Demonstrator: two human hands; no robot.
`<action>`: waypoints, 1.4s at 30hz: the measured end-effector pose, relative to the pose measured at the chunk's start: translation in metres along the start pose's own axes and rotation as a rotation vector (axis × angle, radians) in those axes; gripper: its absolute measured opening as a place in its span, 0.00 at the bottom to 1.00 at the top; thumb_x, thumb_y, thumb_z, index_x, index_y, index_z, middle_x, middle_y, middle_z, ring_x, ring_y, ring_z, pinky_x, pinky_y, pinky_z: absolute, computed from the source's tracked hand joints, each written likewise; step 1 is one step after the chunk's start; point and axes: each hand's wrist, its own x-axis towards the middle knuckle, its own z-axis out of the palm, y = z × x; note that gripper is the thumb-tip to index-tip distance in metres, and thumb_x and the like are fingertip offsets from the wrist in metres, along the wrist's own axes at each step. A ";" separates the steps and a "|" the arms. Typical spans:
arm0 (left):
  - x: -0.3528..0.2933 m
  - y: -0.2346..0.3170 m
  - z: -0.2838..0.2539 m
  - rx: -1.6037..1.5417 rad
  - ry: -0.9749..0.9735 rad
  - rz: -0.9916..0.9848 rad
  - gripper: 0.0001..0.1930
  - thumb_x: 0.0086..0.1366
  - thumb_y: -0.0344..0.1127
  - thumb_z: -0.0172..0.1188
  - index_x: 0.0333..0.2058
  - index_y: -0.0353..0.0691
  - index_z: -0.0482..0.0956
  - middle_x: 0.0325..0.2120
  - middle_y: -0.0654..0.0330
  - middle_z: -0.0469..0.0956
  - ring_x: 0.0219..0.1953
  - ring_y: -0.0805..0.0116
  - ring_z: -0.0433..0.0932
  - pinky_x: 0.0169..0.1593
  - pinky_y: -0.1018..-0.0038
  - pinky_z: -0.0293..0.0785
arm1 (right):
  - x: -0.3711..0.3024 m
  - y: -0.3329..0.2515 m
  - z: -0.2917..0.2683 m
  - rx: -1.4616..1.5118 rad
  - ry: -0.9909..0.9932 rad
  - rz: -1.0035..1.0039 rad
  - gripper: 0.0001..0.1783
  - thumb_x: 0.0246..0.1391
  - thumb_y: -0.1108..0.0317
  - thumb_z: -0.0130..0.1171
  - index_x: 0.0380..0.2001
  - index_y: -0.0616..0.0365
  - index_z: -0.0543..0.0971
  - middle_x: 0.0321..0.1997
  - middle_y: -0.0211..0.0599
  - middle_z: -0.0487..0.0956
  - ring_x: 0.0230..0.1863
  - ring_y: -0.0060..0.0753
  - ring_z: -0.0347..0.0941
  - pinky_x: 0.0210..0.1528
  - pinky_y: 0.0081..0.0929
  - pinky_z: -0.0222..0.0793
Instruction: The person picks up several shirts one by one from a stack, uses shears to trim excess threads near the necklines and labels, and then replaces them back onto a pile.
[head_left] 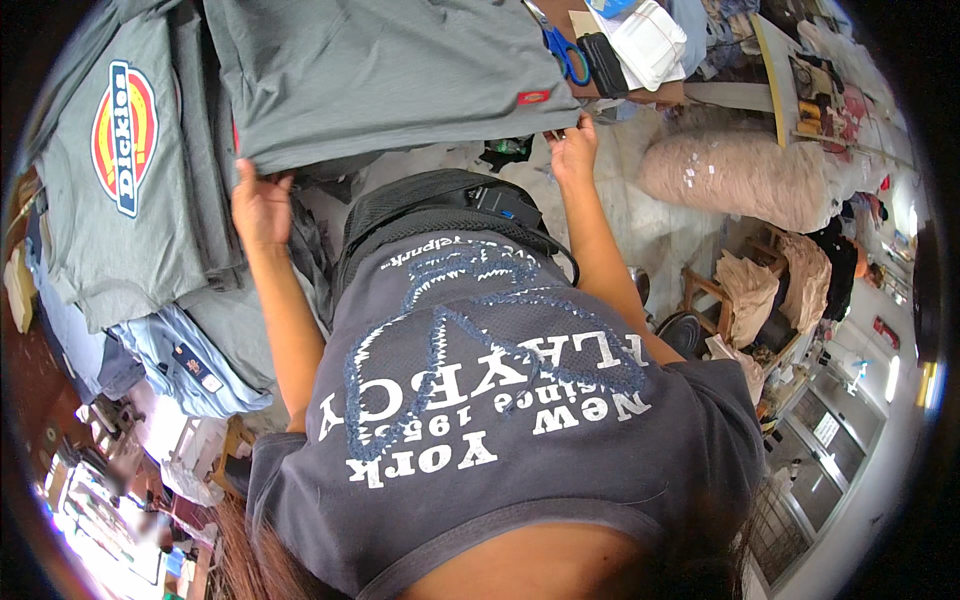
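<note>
A grey T-shirt point(400, 75) is spread over the work table, its near hem hanging at the edge in front of me. My left hand point(263, 208) is closed on the left end of that hem, thumb on top and fingers partly under the cloth. At the hem's right corner, my right hand point(573, 152) pinches the fabric. A small red tag point(533, 98) shows near this corner. To the left lies a pile of grey shirts point(75, 240), the top one with a large round print in red, yellow and blue.
Blue-handled scissors point(568, 58), a black case point(603, 66) and white papers point(645, 45) lie on the brown table beyond my right hand. A light-blue garment point(190, 360) hangs below the pile at left. A big beige wrapped bundle point(740, 180) rests on the floor at right.
</note>
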 end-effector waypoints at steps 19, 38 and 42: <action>-0.015 0.065 0.000 0.728 0.453 0.409 0.22 0.57 0.53 0.52 0.21 0.36 0.67 0.21 0.58 0.71 0.22 0.72 0.70 0.27 0.76 0.69 | -0.006 -0.055 0.041 -0.153 -0.245 -0.387 0.09 0.46 0.75 0.51 0.34 0.59 0.71 0.37 0.35 0.72 0.36 0.25 0.69 0.41 0.19 0.64; 0.041 0.087 0.050 1.443 -0.087 0.702 0.08 0.56 0.30 0.49 0.34 0.36 0.74 0.26 0.54 0.74 0.31 0.64 0.74 0.37 0.74 0.68 | 0.098 -0.100 0.103 -1.050 -0.573 -0.462 0.18 0.44 0.64 0.56 0.40 0.60 0.71 0.36 0.39 0.73 0.36 0.32 0.69 0.41 0.25 0.64; 0.111 0.039 0.067 1.823 -0.225 0.914 0.14 0.54 0.35 0.52 0.42 0.45 0.70 0.42 0.58 0.69 0.46 0.54 0.65 0.43 0.63 0.67 | 0.121 -0.062 0.156 -1.508 -0.432 -0.771 0.22 0.37 0.57 0.61 0.36 0.58 0.74 0.43 0.46 0.69 0.44 0.47 0.66 0.46 0.35 0.63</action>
